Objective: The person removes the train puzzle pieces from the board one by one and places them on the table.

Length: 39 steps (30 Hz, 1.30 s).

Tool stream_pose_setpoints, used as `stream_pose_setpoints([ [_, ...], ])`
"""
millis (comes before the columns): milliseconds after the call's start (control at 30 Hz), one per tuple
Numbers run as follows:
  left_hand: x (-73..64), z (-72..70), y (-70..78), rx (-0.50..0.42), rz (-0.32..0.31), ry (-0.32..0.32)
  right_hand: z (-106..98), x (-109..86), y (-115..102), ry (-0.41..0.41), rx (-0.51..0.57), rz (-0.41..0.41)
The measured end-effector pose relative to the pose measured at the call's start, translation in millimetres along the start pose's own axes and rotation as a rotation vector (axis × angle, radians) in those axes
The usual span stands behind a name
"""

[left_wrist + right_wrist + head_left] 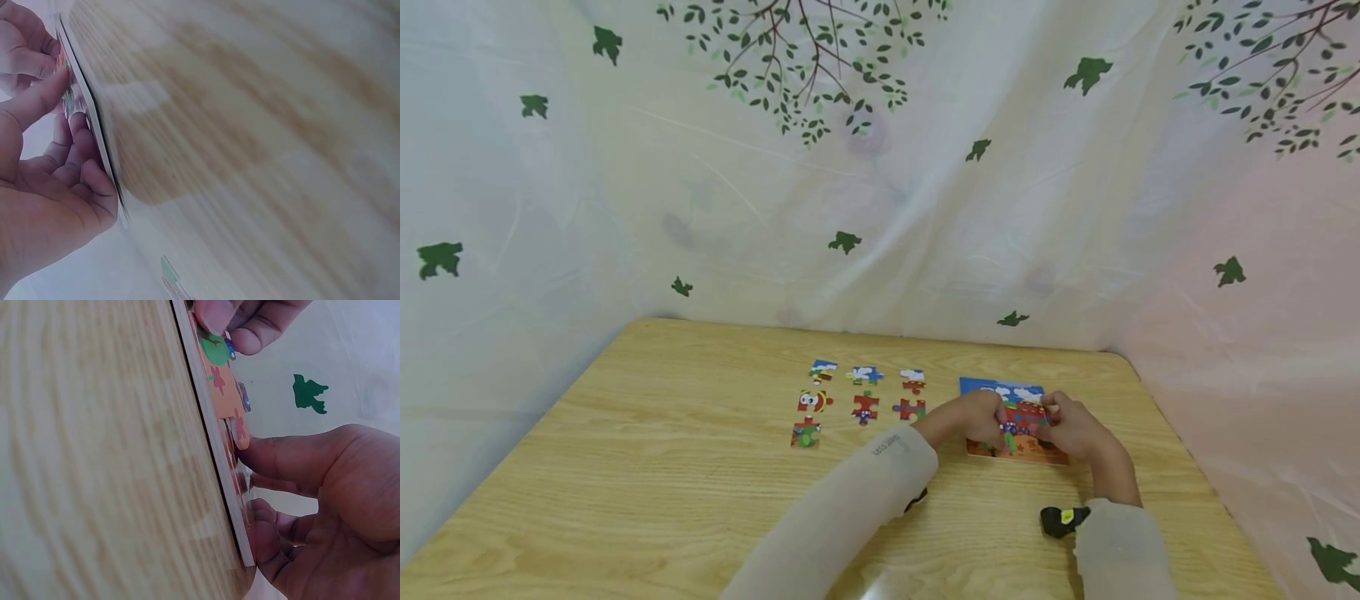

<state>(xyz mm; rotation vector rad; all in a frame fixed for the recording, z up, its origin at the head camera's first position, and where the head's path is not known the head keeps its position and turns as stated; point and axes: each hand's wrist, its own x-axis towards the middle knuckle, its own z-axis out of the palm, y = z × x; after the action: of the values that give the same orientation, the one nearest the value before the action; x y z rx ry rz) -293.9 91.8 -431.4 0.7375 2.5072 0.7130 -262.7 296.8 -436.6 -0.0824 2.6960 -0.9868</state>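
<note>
A picture puzzle board (979, 385) lies on the right part of the table, with blue sky along its far edge and orange ground along its near edge. My left hand (979, 418) is over the board's left half, thumb and finger pinching the green end of an orange puzzle piece (220, 387). That piece sits slightly raised above the board in the right wrist view. From the right side, my right hand (1075, 429) pinches the piece's other end with its thumb, while the lower fingers rest at the board's edge. Fingers cover part of the picture.
Several loose puzzle pieces lie in rows left of the board, among them a striped-face piece (812, 402), a red piece (866, 407) and a green-and-orange piece (806, 434). A pale curtain (910, 275) with leaf prints hangs behind the wooden table (662, 433).
</note>
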Motion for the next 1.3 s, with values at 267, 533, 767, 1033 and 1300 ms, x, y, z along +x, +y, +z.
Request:
stream_pose_setpoints([
  [267, 1.4, -0.3, 1.0, 0.017, 0.009, 0.014, -0.3, 0.9, 0.7, 0.007, -0.012, 0.002],
  [533, -1.7, 2.6, -3.1, -0.125, -0.016, 0.036, 2.3, 0.9, 2.5, -0.005, 0.023, -0.013],
  [767, -6.3, 0.7, -8.7, -0.238, -0.006, 0.071, 1.6, -0.1, 3.1, -0.009, 0.001, -0.007],
  [1033, -11.9, -3.4, -11.2, -0.443, -0.022, 0.076, 1.8, -0.1, 2.7, -0.009, 0.011, -0.005],
  [1300, -21.0, -9.8, -17.8, -0.426, 0.033, 0.065, 2.0, -1.7, -0.5, 0.000, 0.010, 0.000],
])
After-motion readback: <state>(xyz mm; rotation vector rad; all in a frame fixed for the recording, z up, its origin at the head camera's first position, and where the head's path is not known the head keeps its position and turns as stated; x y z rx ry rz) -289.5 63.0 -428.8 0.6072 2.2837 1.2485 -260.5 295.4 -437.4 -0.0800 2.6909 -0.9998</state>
